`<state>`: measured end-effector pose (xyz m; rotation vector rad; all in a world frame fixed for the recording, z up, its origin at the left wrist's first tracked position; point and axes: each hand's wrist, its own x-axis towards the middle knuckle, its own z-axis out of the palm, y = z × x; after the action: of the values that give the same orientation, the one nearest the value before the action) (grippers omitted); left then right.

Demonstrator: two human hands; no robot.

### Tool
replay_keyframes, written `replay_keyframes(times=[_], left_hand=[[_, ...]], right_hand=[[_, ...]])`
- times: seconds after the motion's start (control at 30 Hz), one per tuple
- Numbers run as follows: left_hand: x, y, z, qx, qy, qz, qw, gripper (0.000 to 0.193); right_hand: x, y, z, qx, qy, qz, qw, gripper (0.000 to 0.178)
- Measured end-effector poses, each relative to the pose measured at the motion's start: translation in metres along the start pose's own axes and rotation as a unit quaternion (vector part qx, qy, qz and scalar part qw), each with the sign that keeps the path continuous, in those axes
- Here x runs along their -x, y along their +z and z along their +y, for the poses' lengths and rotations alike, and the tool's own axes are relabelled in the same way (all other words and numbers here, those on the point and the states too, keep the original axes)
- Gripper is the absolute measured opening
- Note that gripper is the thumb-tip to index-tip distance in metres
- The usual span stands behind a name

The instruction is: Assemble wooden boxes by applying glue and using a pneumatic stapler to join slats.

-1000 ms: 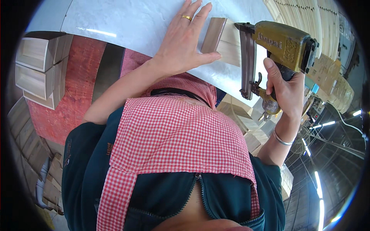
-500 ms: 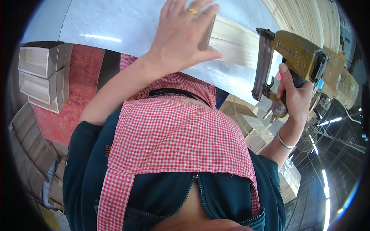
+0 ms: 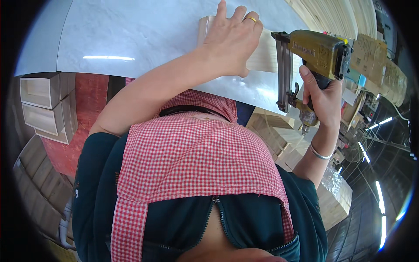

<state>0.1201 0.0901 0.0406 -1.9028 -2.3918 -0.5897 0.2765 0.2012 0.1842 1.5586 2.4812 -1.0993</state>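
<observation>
On the pale tabletop (image 3: 131, 30), my left hand (image 3: 233, 41) arches over a light wooden board (image 3: 203, 29), its fingers curled at the far side and thumb toward the near side. Part of the board is hidden beneath the palm. More pale wood slats (image 3: 264, 59) lie just right of that hand. My right hand (image 3: 325, 94) is wrapped round the handle of a gold and black pneumatic nail gun (image 3: 312, 46). The gun's long dark magazine stands upright over the right end of the slats, its nose toward the far side.
Stacked wooden boxes (image 3: 41, 102) stand on a red surface (image 3: 89, 105) at left. Tall stacks of wood strips (image 3: 345, 17) rise at the far right, beside cardboard (image 3: 369, 56). More wooden pieces (image 3: 273, 135) sit below the table's near edge.
My left hand has shifted right and come down over the wooden board, its fingers more curled. The nail gun in my right hand has moved slightly left in the view, which has itself shifted a little.
</observation>
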Motion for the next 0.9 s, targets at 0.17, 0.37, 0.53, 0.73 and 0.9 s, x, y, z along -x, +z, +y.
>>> replay_keyframes(times=[0.17,0.37,0.53,0.73,0.9], left_hand=[[-0.012,-0.012,-0.004,-0.003,0.003,-0.026,1.0,0.083],[-0.015,-0.034,-0.008,0.115,0.009,-0.132,0.984,0.085],[-0.009,0.014,-0.003,-0.042,-0.002,-0.08,0.996,0.084],[-0.004,0.027,-0.003,-0.009,-0.004,-0.029,1.0,0.083],[-0.005,0.006,0.001,0.083,-0.015,-0.063,0.994,0.085]], right_hand=[[-0.009,-0.002,0.005,0.008,-0.002,-0.012,1.0,0.026],[-0.013,-0.005,0.005,-0.004,0.0,-0.029,1.0,0.026],[-0.011,0.0,0.004,-0.047,0.003,-0.02,0.999,0.026],[-0.011,0.004,0.0,-0.05,0.022,-0.024,0.998,0.022],[-0.008,0.0,0.008,-0.047,0.0,-0.003,0.999,0.023]])
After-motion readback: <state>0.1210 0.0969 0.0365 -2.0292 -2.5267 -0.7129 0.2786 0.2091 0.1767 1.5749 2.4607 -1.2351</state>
